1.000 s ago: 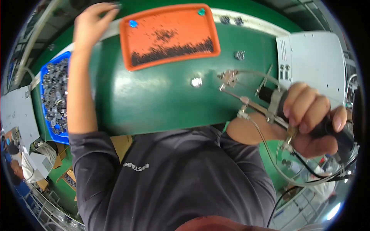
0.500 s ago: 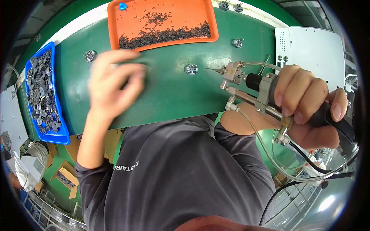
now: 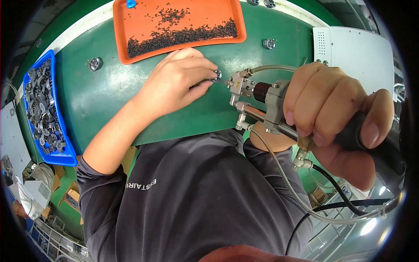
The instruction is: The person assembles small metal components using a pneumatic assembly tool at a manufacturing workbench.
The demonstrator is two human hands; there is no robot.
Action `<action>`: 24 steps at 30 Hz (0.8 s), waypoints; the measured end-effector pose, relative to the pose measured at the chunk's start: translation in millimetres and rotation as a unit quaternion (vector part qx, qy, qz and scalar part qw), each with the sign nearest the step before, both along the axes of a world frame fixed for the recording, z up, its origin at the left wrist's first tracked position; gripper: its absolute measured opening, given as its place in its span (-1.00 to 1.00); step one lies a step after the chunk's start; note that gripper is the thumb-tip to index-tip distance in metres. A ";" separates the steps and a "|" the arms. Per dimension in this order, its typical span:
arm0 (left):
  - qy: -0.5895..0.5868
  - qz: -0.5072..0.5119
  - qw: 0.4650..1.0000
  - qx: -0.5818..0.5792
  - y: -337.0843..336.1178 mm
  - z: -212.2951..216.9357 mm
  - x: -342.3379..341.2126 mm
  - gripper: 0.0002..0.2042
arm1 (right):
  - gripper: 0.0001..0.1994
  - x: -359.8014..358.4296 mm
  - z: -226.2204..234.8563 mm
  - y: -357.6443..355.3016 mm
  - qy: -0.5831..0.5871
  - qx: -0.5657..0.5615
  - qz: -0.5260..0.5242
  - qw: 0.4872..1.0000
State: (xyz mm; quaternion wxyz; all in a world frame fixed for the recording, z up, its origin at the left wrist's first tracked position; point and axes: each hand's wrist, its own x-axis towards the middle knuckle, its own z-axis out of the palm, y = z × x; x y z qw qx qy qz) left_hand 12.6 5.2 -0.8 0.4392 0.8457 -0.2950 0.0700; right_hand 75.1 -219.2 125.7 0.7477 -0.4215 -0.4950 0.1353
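Observation:
My left hand (image 3: 181, 76) pinches a small round black-and-silver component (image 3: 217, 75) between thumb and fingertips at the middle of the green table. In my right hand (image 3: 336, 105) is a dispensing gun (image 3: 262, 94) with a metal valve body, a black grip and tubes attached. Its thin needle points left and ends beside the component; whether the two touch is too small to tell. Fingers of the right hand wrap around the grip. Part of the component is hidden by the left fingertips.
An orange tray (image 3: 183, 47) with many tiny black pieces lies just beyond my left hand. A blue tray (image 3: 70, 155) of dark parts stands at far left. Loose components (image 3: 94, 64) sit around the table (image 3: 109, 105). A white box (image 3: 358, 56) stands at right; hoses (image 3: 279, 161) hang from the gun.
My left hand has moved right and closed on the component. My right hand has brought the dispensing gun left, its needle now beside the part.

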 end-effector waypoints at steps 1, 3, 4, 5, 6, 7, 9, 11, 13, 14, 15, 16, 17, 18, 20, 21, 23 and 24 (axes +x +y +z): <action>-0.003 0.003 1.000 -0.001 0.6 -0.3 -0.7 -0.83 | -0.52 0.3 -0.5 1.1 0.001 -0.004 0.001 1.000; -0.004 0.006 1.000 -0.002 1.6 -1.1 -1.3 -0.83 | -0.52 0.3 -0.4 2.8 0.001 -0.011 0.000 1.000; -0.006 0.006 1.000 -0.002 1.9 -1.5 -1.2 -0.82 | -0.52 0.0 -0.1 3.3 0.001 -0.016 -0.002 1.000; -0.007 0.006 1.000 -0.002 2.2 -1.8 -1.6 -0.81 | -0.52 -0.3 0.1 3.7 0.000 -0.020 -0.003 1.000; -0.006 0.006 1.000 -0.002 1.8 -1.6 -1.5 -0.81 | -0.53 -0.5 0.5 3.6 -0.001 -0.023 -0.006 1.000; -0.007 0.005 1.000 -0.003 1.5 -1.3 -1.4 -0.81 | -0.53 -0.9 0.7 3.3 -0.002 -0.027 -0.009 1.000; -0.007 0.007 1.000 -0.004 1.5 -1.4 -1.9 -0.80 | -0.53 -1.6 1.1 3.7 -0.005 -0.035 -0.011 0.999; -0.011 0.008 1.000 0.000 1.9 -2.2 -2.5 -0.80 | -0.53 -2.3 1.8 3.9 -0.009 -0.043 -0.012 0.999; -0.011 0.007 1.000 0.001 1.7 -3.0 -2.1 -0.79 | -0.53 -3.7 2.6 3.2 -0.011 -0.050 -0.014 0.999; -0.012 0.004 1.000 0.001 1.4 -3.2 -1.9 -0.79 | -0.53 -4.5 3.4 2.7 -0.012 -0.053 -0.016 0.998; -0.011 0.006 1.000 0.002 1.6 -3.1 -2.0 -0.79 | -0.53 -4.5 4.1 3.2 -0.013 -0.056 -0.017 0.998; -0.010 0.007 1.000 0.002 1.8 -2.9 -2.0 -0.79 | -0.53 -4.7 4.6 3.6 -0.014 -0.059 -0.018 0.998; -0.009 0.007 1.000 0.002 2.3 -2.7 -2.3 -0.79 | -0.53 -4.9 7.4 3.1 -0.013 -0.058 -0.016 0.998; -0.009 0.007 1.000 0.001 2.4 -2.4 -2.0 -0.79 | -0.53 -5.2 10.8 2.1 -0.021 -0.070 -0.019 0.997; -0.008 0.002 1.000 0.003 2.5 -1.8 -1.6 -0.79 | -0.53 -5.5 16.2 0.6 -0.037 -0.093 -0.023 0.995; -0.007 0.003 1.000 0.003 2.6 -1.8 -1.7 -0.79 | -0.53 -5.6 17.6 0.1 -0.045 -0.103 -0.024 0.993; -0.008 0.004 1.000 0.005 2.7 -1.7 -1.9 -0.79 | -0.52 -5.6 18.9 -0.3 -0.060 -0.125 -0.026 0.990; -0.007 0.004 1.000 0.005 2.8 -1.8 -1.8 -0.79 | -0.52 -5.5 19.2 -0.1 -0.068 -0.136 -0.027 0.988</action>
